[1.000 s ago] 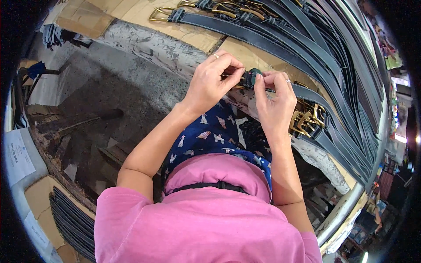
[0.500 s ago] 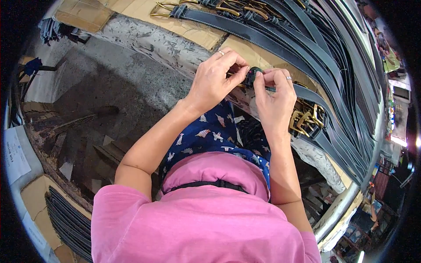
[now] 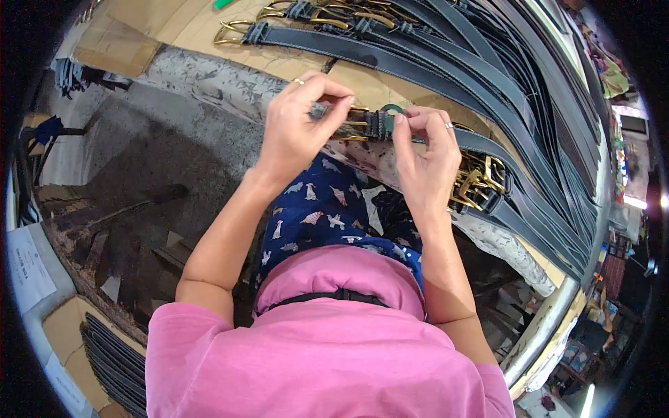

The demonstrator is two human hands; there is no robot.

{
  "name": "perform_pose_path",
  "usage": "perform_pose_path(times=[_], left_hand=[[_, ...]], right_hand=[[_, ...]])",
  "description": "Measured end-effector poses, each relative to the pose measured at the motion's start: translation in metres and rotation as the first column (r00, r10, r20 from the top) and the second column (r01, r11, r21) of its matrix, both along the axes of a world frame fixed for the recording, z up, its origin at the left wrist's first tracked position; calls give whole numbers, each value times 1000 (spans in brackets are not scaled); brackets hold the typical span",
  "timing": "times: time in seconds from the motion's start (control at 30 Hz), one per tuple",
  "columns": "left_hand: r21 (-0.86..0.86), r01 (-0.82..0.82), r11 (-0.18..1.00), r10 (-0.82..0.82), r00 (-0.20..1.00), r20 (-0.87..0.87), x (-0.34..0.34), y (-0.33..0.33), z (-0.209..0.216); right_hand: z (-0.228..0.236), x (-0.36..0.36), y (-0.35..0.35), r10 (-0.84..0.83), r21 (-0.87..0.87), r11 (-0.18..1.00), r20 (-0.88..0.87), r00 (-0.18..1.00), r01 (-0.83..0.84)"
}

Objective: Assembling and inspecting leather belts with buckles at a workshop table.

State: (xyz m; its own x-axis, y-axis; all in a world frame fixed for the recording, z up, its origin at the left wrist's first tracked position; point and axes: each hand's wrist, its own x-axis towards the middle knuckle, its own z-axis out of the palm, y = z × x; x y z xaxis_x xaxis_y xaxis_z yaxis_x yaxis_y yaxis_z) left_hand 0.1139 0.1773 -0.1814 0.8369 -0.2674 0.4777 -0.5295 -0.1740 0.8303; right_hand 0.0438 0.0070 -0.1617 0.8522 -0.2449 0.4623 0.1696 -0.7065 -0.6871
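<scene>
A dark leather belt (image 3: 474, 143) with pale edge stitching runs along the near edge of the bench. Its brass buckle (image 3: 357, 138) points left, and a dark band (image 3: 375, 125) is wrapped just behind it. My right hand (image 3: 431, 150) pinches the belt near the buckle end, thumb on top. Under its fingertips shows a small round green piece (image 3: 392, 109), partly hidden. My left hand (image 3: 300, 125) hovers left of the buckle, thumb and forefinger pressed together. Whatever lies in that pinch is too small to make out.
More dark belts (image 3: 446, 83) fan across the cardboard-covered bench, several brass buckles (image 3: 240, 33) at its far side. Another cluster of brass buckles (image 3: 481, 182) lies right of my right hand. A box of dark strips (image 3: 115, 362) stands at lower left.
My left hand has drawn away leftward from the belt end, still pinched, and the buckle now shows between the hands. The right hand keeps its grip, shifted slightly left.
</scene>
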Motion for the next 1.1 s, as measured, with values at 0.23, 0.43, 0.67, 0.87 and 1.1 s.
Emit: perform_pose_path(times=[0.23,0.43,0.67,0.87,1.1], left_hand=[[267,171,949,-205,973,106,1,13,5],[400,270,876,-359,919,165,8,12,4],[132,379,916,-305,872,-384,28,5,24],[372,405,835,-281,895,-345,66,-2,21],[554,164,816,-301,939,166,59,-19,21]], right_hand=[[10,-5,-31,-112,286,952,6,994,106],[24,-7,-33,-118,420,904,58,991,83],[33,4,-21,-1,464,884,128,992,-59],[-18,21,-16,-11,563,826,-1,1000,10],[-21,23,-14,-80,540,840,38,996,47]])
